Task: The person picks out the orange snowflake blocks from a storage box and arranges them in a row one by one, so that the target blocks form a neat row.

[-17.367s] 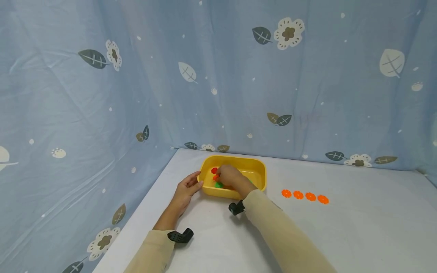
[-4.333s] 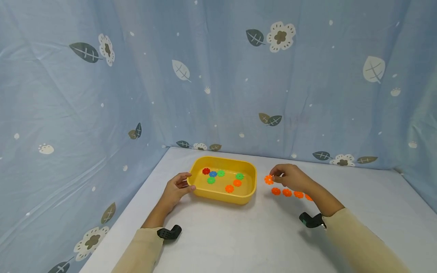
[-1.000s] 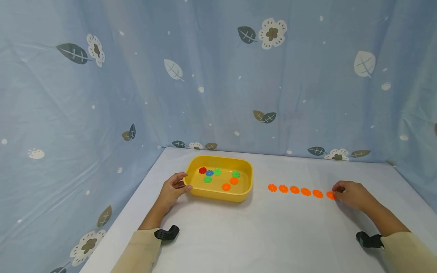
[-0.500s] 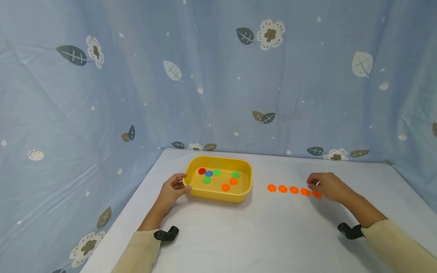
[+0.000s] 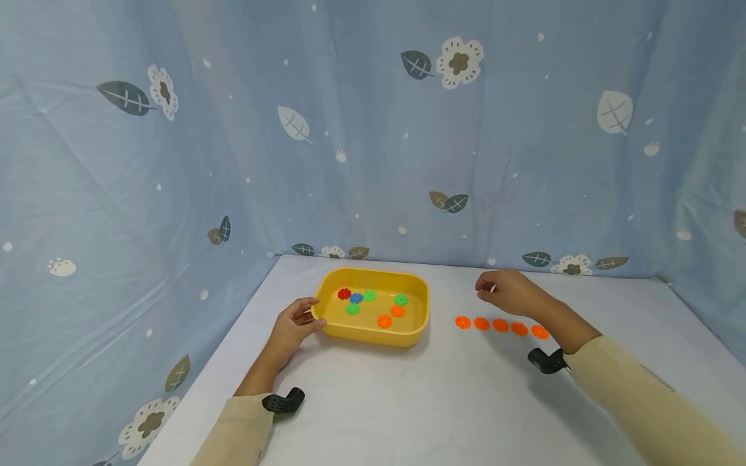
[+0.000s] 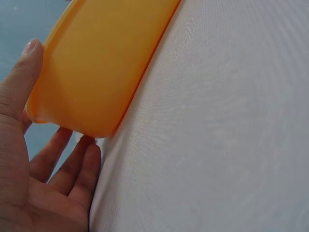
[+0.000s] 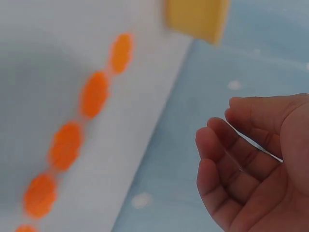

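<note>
My left hand (image 5: 289, 329) grips the left end of a yellow plastic tray (image 5: 373, 333); in the left wrist view the thumb lies along the tray's wall and the fingers (image 6: 79, 162) curl at its lower corner. Inside lie flower-shaped plastic discs: a red disc (image 5: 344, 294), a blue disc (image 5: 356, 298), three green ones and two orange ones. Above the table, behind a row of orange discs (image 5: 500, 325), hovers my right hand (image 5: 513, 294). Its fingers are loosely bent and hold nothing in the right wrist view. My right forearm covers the row's right end.
A white cloth (image 5: 408, 401) covers the table. Blue printed curtains (image 5: 373, 149) rise along the back and left edges. Each wrist carries a black camera, such as the left wrist camera (image 5: 283, 400).
Since 17 seconds ago, the orange row has grown with discs from the tray. In the last second my right hand let go of the rightmost disc and moved left, toward the tray. My left hand stayed.
</note>
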Demonstrator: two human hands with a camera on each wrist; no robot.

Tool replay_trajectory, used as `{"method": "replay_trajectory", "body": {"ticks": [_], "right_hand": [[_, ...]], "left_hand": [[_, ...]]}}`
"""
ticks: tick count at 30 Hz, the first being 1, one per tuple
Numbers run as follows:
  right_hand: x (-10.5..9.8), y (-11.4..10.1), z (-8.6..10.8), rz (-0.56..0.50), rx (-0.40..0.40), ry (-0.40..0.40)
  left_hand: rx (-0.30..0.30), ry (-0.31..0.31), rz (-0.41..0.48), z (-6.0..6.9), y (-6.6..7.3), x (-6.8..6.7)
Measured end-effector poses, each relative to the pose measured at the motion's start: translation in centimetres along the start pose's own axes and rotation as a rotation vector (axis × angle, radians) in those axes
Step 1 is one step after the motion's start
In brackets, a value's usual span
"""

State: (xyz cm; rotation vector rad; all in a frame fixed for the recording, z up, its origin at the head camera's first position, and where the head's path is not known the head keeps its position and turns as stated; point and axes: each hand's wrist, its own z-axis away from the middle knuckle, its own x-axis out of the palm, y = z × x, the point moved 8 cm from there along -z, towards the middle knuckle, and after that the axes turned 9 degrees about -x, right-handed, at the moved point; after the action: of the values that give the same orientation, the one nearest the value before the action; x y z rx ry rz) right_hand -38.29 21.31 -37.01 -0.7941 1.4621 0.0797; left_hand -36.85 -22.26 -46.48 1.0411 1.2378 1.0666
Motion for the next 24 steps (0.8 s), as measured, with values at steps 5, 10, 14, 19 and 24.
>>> {"method": "replay_trajectory", "body": {"ticks": [5,10,14,19,24], "right_hand": [[-0.2,-1.7,-1.9,-0.059,-0.013,0.024],[0.3,-3.5,-3.5,-0.112,-0.028,0.02],[1.3,-5.3,-4.7,-0.147,-0.065,-0.001],[2.9,-6.9,-6.2,-0.18,-0.096,-0.028],[4.9,-8.3,-7.7,-0.204,-0.109,-0.061]], "left_hand": [[0.003,-0.002,0.002,0.0,-0.1,0.0],[0.0,0.005,-0.009,0.1,-0.1,-0.1],[0.008,-0.001,-0.003,0.1,0.0,-0.1],[0.018,-0.013,0.004,-0.1,0.1,0.1],[0.009,0.002,0.001,0.0,-0.1,0.0]]}}
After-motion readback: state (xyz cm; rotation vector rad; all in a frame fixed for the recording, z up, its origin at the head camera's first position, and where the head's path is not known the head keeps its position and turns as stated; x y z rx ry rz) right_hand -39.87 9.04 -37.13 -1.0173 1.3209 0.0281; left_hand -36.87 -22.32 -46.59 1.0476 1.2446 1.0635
